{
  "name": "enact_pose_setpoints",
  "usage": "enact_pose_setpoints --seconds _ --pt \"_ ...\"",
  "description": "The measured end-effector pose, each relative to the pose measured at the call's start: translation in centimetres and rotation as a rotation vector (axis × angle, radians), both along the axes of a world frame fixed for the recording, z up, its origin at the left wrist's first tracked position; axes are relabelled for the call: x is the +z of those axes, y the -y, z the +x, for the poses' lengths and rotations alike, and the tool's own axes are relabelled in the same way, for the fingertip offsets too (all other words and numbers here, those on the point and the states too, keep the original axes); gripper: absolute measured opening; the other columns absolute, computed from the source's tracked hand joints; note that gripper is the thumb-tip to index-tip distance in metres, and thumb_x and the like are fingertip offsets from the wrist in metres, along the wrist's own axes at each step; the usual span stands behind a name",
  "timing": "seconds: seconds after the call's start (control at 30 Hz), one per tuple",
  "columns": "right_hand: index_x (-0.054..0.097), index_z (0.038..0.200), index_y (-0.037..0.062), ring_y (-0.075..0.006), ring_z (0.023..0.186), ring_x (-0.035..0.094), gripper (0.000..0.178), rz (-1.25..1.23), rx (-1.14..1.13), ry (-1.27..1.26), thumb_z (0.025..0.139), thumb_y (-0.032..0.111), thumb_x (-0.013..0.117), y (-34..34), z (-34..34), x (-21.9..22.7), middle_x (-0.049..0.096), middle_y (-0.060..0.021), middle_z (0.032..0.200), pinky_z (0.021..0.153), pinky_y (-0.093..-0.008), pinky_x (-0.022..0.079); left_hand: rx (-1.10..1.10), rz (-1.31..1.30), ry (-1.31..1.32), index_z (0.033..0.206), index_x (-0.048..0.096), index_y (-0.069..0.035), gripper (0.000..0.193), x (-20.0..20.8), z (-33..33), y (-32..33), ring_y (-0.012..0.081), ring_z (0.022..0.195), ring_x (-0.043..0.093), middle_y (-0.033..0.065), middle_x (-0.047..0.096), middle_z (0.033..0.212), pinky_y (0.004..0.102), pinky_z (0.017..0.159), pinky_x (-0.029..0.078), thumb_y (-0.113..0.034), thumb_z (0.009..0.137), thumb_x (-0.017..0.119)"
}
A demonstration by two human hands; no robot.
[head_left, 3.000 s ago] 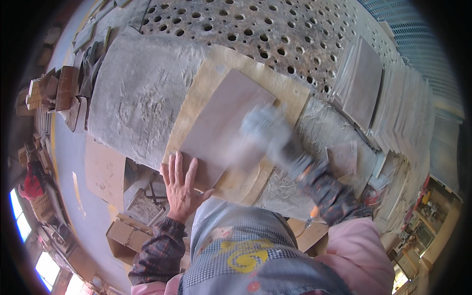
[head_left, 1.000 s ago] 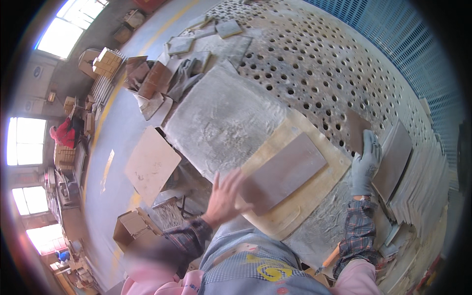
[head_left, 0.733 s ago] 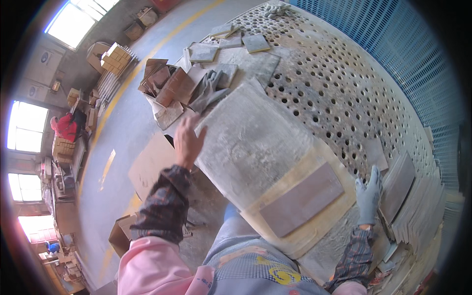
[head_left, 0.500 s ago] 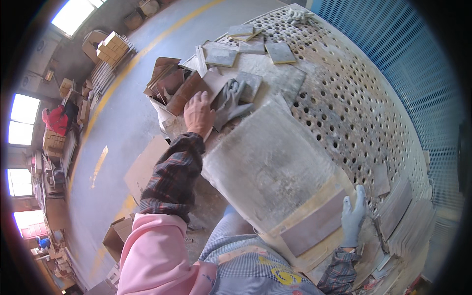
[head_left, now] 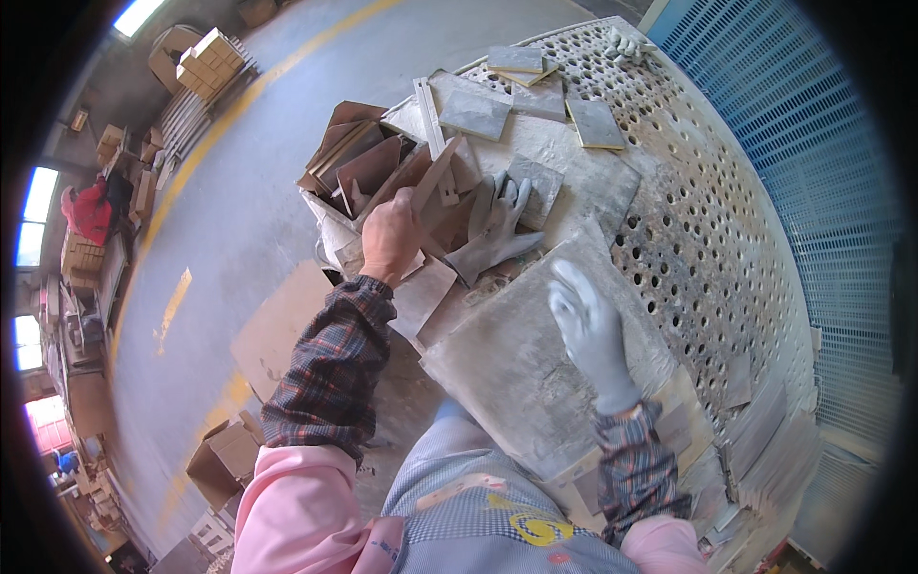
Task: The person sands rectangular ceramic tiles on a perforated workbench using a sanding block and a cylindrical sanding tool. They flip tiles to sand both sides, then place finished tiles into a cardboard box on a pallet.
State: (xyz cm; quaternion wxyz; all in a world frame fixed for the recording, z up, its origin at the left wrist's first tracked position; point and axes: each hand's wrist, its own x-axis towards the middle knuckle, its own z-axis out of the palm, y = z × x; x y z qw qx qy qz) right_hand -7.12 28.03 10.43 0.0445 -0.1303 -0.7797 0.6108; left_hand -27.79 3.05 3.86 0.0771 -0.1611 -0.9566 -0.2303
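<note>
My bare left hand [head_left: 390, 237] is closed on the edge of a thin brown sheet [head_left: 439, 175] at the near side of an open box [head_left: 328, 230]. More thin brown sheets [head_left: 368, 172] stand tilted in that box. A loose grey glove [head_left: 497, 232] lies just right of my left hand. My right hand [head_left: 585, 320], in a pale grey glove, is above a dusty grey slab [head_left: 512, 368] with its fingers loosely stretched and nothing visible in them. Below my left hand lies a flat, pale brown piece [head_left: 422, 295].
Several grey tiles [head_left: 475, 115] lie on the far part of a perforated worktable [head_left: 712, 239]. Stacked thin plates [head_left: 765, 445] sit at its near right, beside a blue slatted panel [head_left: 794, 105]. An open cardboard box [head_left: 225, 459] is on the floor to the left. A person in red [head_left: 88, 212] is far left.
My right hand has moved left and away from me, from the brown plate to above the slab. My left hand has closed on a brown sheet. The view has shifted slightly.
</note>
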Motion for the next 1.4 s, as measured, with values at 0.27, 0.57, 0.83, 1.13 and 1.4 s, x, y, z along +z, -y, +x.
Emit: enact_pose_setpoints --seconds 0.27,0.57,0.83,1.13,1.4 --pt "0.054 0.141 -0.0026 -0.0188 0.101 0.066 0.061 -0.748 0.051 0.339 0.103 0.042 0.071 8.7 -13.5 -1.8 0.065 -0.0090 0.125 0.085 -0.0317 0.060 -0.107 0.145 -0.079 0.116 0.068 -0.009 0.025 2.5 2.5 0.4 0.0374 0.078 0.074 0.0173 0.074 0.085 0.0488 0.067 0.058 -0.007 0.094 0.058" --pt "0.074 0.119 -0.0043 -0.0149 0.104 0.068 0.032 -0.108 0.158 0.282 0.109 0.023 0.060 5.3 -8.1 -2.0 0.074 -0.0085 0.112 0.089 -0.0325 0.055 -0.155 0.425 0.052 0.140 0.058 -0.003 0.051 6.9 8.8 2.3 0.0301 0.127 0.063 0.0203 0.059 0.143 0.0365 0.107 0.051 -0.022 0.096 0.075" --pt "0.056 0.145 -0.0046 -0.0167 0.117 0.063 0.058 -0.408 0.149 0.302 0.101 0.029 0.076 -2.8 6.5 0.7 0.069 -0.0060 0.126 0.108 -0.0336 0.049 -0.336 0.884 1.181 0.119 0.070 0.002 0.024 5.1 15.4 -4.2 0.0011 0.087 0.054 -0.0061 0.068 0.098 0.0202 0.079 0.045 -0.018 0.106 0.068" --pt "0.043 0.152 -0.0031 -0.0446 0.143 0.048 0.088 1.008 -0.853 0.601 0.087 0.040 0.084 -31.1 24.4 -6.5 0.051 -0.0297 0.151 0.118 -0.0521 0.041 -0.331 0.883 1.176 0.127 0.065 0.003 0.026 1.5 19.6 -8.4 0.0083 0.103 0.064 0.0026 0.072 0.116 0.0256 0.093 0.050 -0.010 0.105 0.065" --pt "0.067 0.129 0.0002 -0.0370 0.118 0.069 0.066 0.874 -0.551 1.056 0.086 0.048 0.081 -43.3 29.3 -9.7 0.072 -0.0212 0.123 0.104 -0.0469 0.052 -0.223 0.918 1.105 0.132 0.060 0.004 0.032 2.6 29.4 -14.3 0.0120 0.109 0.065 0.0054 0.070 0.120 0.0294 0.095 0.051 -0.004 0.102 0.062"
